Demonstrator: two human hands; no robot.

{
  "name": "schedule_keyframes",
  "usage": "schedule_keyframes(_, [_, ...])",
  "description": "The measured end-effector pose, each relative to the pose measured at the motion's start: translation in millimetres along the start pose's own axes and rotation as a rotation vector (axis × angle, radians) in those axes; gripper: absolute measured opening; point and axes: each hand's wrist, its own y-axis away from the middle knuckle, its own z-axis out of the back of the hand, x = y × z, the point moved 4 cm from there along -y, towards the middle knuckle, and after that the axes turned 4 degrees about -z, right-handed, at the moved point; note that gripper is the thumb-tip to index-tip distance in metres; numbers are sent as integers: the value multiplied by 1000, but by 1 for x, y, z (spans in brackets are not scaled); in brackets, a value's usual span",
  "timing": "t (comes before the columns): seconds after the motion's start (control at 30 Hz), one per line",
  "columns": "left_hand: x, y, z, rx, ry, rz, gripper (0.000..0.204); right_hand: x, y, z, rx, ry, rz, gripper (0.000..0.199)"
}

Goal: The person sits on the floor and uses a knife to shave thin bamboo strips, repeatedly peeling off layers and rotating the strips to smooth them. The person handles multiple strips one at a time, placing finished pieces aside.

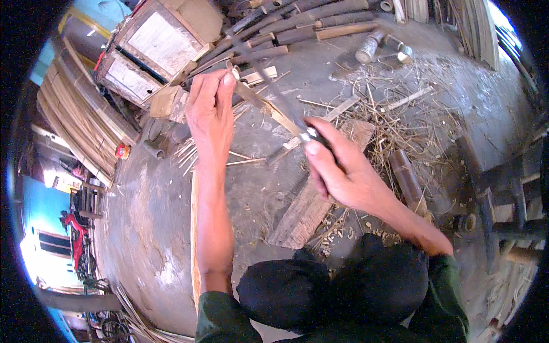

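Observation:
My left hand [211, 111] is raised, its fingers closed on one end of a narrow bamboo strip [280, 118]. The strip slants down to the right, toward my right hand [349, 166]. That hand is wrapped round the dark handle of a knife [274, 86], whose long blade points up and left, blurred along part of its length. Near the handle the blade meets or crosses the strip; whether they touch I cannot tell. Below my right hand a flat wooden board [303, 214] lies on the floor. A pale long strip [195, 240] runs beside my left forearm.
Thin bamboo shavings [394, 126] are heaped right of the board, with a brown bamboo piece [407, 177] by them. Bamboo poles [320, 20] lie at the back. A wooden cabinet [160, 43] and bundled slats [80, 108] stand left. A dark wooden rack [509, 194] is at the right.

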Motion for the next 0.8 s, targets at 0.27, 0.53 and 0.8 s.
schedule_keyframes(0.27, [2,20,8,-17,67,163,17,-111,12,-10,-154,358,26,35])
schedule_keyframes(0.53, [3,29,7,-30,65,307,24,-141,30,-13,-195,424,-4,31])
schedule_keyframes(0.8, [42,38,9,-32,193,397,30,-273,75,13,-201,445,-419,36])
